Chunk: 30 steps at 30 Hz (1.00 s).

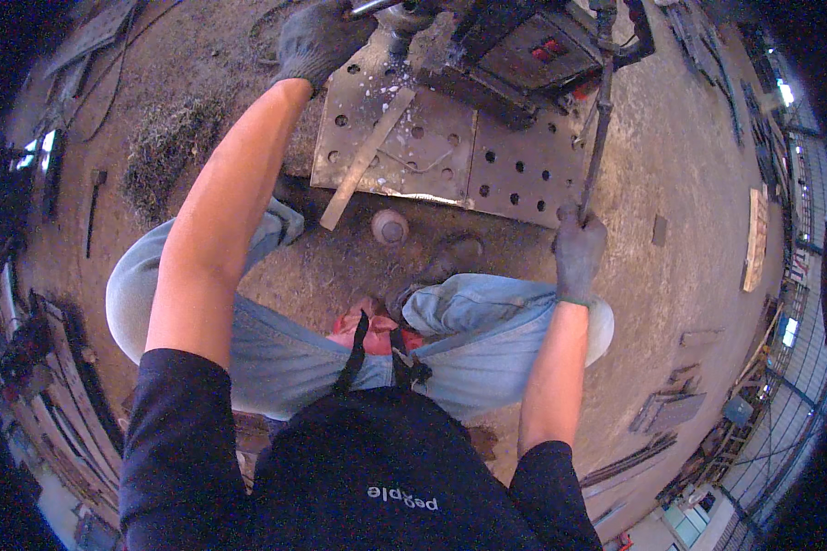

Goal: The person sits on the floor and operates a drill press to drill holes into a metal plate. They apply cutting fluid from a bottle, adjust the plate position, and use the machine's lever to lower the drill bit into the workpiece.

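My left hand [322,44], in a grey knit glove, is closed at the top edge around a shiny metal bar [374,7]; its fingertips are partly hidden. Beside it, a dark machine [524,60] with a metal spindle [400,44] stands over a steel plate [413,151] with several round holes. My right hand [579,253], also gloved, grips the lower end of a long dark lever [601,138] that runs up along the machine's right side. A flat metal strip [368,161] lies slantwise over the plate and sticks out past its near edge.
Between my knees stands a round can-like object [390,227], just off the plate's near edge. A heap of metal shavings [170,147] lies on the floor at left. Steel lengths [64,404] are stacked at lower left, and flat pieces [671,410] lie at right.
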Available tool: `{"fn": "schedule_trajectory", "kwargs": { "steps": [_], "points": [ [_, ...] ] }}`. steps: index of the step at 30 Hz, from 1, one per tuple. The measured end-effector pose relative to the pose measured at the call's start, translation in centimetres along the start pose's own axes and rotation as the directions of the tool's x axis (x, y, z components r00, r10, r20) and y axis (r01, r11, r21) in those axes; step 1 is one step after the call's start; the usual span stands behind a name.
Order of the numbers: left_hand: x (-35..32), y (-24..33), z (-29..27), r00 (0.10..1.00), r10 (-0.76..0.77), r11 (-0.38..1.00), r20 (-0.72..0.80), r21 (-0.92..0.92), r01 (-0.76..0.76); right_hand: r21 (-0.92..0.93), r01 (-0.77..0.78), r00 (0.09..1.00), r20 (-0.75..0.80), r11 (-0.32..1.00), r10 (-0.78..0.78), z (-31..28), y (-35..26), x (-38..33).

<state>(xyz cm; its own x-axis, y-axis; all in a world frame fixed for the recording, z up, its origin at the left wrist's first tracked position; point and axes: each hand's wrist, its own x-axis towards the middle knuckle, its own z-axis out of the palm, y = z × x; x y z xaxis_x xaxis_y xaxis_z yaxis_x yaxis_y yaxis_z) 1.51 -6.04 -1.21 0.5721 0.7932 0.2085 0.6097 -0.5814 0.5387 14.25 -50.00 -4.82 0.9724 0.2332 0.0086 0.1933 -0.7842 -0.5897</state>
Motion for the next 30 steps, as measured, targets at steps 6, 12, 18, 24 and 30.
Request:
{"fn": "schedule_trajectory", "kwargs": {
  "steps": [6,12,18,24,30],
  "points": [
    [0.0,-0.3,0.2,1.0,0.019,1.0,-0.019,0.018,-0.018,-0.006,-0.003,1.0,0.018,1.0,0.003,0.0,0.3,0.0],
    [0.0,-0.2,0.3,1.0,0.014,0.999,-0.009,0.04,-0.014,0.047,0.001,1.0,0.025,0.999,-0.002,0.0,0.3,-0.1],
    [0.4,-0.6,0.6,0.999,0.04,0.996,-0.027,0.083,-0.038,-0.017,0.009,1.0,-0.015,1.0,-0.01,0.4,0.8,0.3],
    [0.2,0.1,0.2,1.0,-0.001,0.998,0.008,0.059,0.0,0.023,0.034,0.999,-0.01,0.999,-0.034,0.0,0.7,0.0],
    [-0.3,0.7,-0.2,1.0,-0.014,1.0,-0.01,-0.013,0.014,0.048,0.027,1.0,-0.001,0.998,-0.027,-0.3,0.2,-0.2]
  ]
}}
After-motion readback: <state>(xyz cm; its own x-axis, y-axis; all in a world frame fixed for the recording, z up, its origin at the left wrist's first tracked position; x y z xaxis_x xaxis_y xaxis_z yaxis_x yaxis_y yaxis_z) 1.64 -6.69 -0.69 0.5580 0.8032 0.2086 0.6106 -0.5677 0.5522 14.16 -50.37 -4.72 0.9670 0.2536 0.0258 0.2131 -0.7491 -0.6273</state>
